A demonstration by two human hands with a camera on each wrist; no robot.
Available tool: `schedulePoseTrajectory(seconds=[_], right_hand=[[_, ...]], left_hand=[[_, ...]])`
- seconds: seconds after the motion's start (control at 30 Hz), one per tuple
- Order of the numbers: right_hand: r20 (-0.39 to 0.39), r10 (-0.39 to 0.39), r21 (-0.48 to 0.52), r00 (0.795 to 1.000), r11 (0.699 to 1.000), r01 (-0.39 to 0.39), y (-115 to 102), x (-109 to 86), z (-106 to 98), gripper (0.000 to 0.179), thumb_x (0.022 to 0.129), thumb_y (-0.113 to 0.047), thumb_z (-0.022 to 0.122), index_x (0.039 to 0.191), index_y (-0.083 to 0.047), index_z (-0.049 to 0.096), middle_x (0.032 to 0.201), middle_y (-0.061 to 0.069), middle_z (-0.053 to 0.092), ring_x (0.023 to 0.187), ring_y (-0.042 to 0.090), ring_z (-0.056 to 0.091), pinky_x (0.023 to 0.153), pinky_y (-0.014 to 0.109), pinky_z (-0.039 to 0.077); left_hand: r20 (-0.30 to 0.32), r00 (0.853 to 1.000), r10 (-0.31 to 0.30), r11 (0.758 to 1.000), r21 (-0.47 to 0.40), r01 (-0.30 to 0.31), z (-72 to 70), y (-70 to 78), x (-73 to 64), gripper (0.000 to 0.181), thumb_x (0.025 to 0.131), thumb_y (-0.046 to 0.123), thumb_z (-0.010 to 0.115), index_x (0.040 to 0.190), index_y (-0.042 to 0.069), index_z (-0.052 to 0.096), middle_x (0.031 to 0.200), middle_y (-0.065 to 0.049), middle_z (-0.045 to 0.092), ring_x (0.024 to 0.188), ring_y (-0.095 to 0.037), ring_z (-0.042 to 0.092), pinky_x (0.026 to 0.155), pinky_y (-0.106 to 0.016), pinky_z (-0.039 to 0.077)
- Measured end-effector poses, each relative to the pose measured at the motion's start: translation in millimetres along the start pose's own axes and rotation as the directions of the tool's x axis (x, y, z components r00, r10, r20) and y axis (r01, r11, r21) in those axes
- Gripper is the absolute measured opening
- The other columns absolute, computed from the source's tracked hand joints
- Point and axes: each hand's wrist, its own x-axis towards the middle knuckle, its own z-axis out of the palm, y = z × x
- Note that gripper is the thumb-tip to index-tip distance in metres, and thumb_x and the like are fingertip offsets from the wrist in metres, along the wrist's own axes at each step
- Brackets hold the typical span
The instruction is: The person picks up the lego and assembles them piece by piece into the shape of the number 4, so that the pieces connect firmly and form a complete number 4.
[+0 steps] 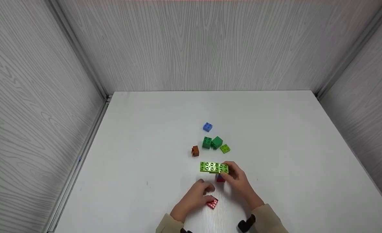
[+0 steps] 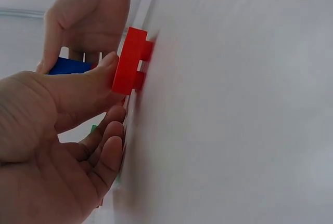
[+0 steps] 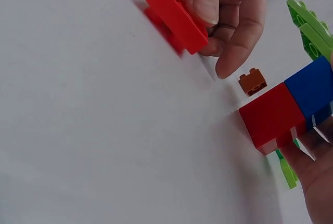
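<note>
"White tabletop [image 1: 139, 139] noted; what is held?"
"Brick stack [image 1: 209, 167], gripped above it by the right hand [image 1: 239, 181]."
"Left hand [image 1: 195, 194]?"
"Red brick [image 1: 213, 204], nearer, is touched by its thumb; gripping cannot be told."

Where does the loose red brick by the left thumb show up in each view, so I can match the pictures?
Head: red brick near the bottom edge, slightly right of centre.
Left wrist: red brick in the upper half, left of centre.
Right wrist: red brick near the top, around the middle.
Shared landmark: the left hand, next to the brick in all three.
</note>
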Motion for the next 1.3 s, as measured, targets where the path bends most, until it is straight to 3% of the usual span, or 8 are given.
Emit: schedulePoseTrajectory(seconds=[0.2,0.4,0.5,0.67,0.9,1.0,1.1,1.3], right_hand=[[-0.001,0.026,-0.018,1.0,1.0,-0.026,-1.4,0.1,0.4,0.029,0.091,-0.009,0.06,0.118,-0.001,0.052,0.106,0.009,0.056,0.093,0.016,0.054,0.081,0.026,0.046],[-0.023,0.051,-0.028,0.998,0.998,-0.052,-2.1,-0.4,0.3,0.029,0.09,-0.009,0.06,0.118,-0.002,0.053,0.106,0.008,0.056,0.095,0.016,0.054,0.083,0.027,0.046],[-0.018,0.054,-0.023,0.998,0.998,-0.054,-3.4,-0.6,0.8,0.03,0.09,-0.009,0.06,0.118,-0.002,0.053,0.107,0.008,0.056,0.095,0.017,0.054,0.082,0.027,0.046],[-0.016,0.051,-0.022,0.999,0.998,-0.052,-3.6,-0.6,1.4,0.029,0.091,-0.01,0.06,0.118,-0.002,0.053,0.106,0.008,0.056,0.094,0.017,0.055,0.081,0.026,0.046],[-0.017,0.052,0.021,0.998,0.998,-0.052,-0.3,-0.1,1.5,0.031,0.09,-0.009,0.061,0.118,0.001,0.052,0.108,0.011,0.056,0.097,0.016,0.055,0.085,0.028,0.046],[-0.015,0.053,0.019,0.998,0.998,-0.053,0.0,-0.2,1.8,0.031,0.09,-0.009,0.06,0.118,0.001,0.052,0.108,0.011,0.056,0.098,0.017,0.055,0.086,0.028,0.046],[-0.014,0.046,0.007,0.999,0.999,-0.046,0.2,-0.4,2.1,0.03,0.091,-0.009,0.06,0.118,0.001,0.052,0.108,0.01,0.056,0.098,0.016,0.055,0.086,0.029,0.046],[-0.034,0.04,-0.015,0.999,0.999,-0.04,0.0,-0.6,2.0,0.03,0.09,-0.008,0.061,0.118,0.001,0.053,0.108,0.009,0.057,0.097,0.015,0.055,0.085,0.028,0.046]], left_hand=[[-0.089,0.996,-0.012,1.0,0.016,0.013,-5.0,-4.9,-0.1,0.013,0.086,0.011,0.065,0.098,0.006,0.066,0.09,-0.001,0.052,0.08,-0.012,0.047,0.072,-0.027,0.044],[-0.013,0.999,-0.037,0.999,-0.016,0.037,-8.9,-3.7,-5.5,0.046,0.07,0.021,0.082,0.108,0.009,0.061,0.103,-0.003,0.043,0.095,-0.018,0.041,0.084,-0.034,0.04],[-0.017,0.999,-0.03,0.999,0.035,0.031,-7.2,-4.5,-4.7,0.043,0.067,0.016,0.084,0.103,0.01,0.062,0.102,-0.002,0.042,0.095,-0.017,0.04,0.084,-0.033,0.04],[-0.056,0.997,-0.05,0.997,0.053,0.053,-6.1,-5.1,-2.4,0.03,0.072,0.012,0.078,0.098,0.009,0.063,0.096,-0.002,0.046,0.09,-0.016,0.044,0.078,-0.03,0.044],[-0.147,0.989,-0.033,0.999,-0.01,0.032,-11.5,-5.9,-1.5,0.033,0.085,0.017,0.066,0.116,0.007,0.058,0.1,-0.007,0.046,0.092,-0.019,0.048,0.079,-0.034,0.047],[-0.185,0.982,-0.028,0.999,-0.042,0.02,-14.4,-5.6,-0.7,0.033,0.09,0.018,0.061,0.121,0.007,0.057,0.099,-0.008,0.046,0.092,-0.019,0.046,0.078,-0.034,0.046],[-0.22,0.972,-0.079,0.993,-0.108,0.056,-16.9,-5.5,0.1,0.033,0.091,0.018,0.06,0.121,0.007,0.055,0.099,-0.006,0.048,0.092,-0.018,0.046,0.079,-0.034,0.045],[-0.319,0.923,-0.215,0.932,-0.35,0.096,-22.2,-4.7,4.7,0.041,0.08,0.013,0.074,0.115,0.009,0.054,0.104,-0.003,0.055,0.095,-0.018,0.052,0.083,-0.031,0.048]])
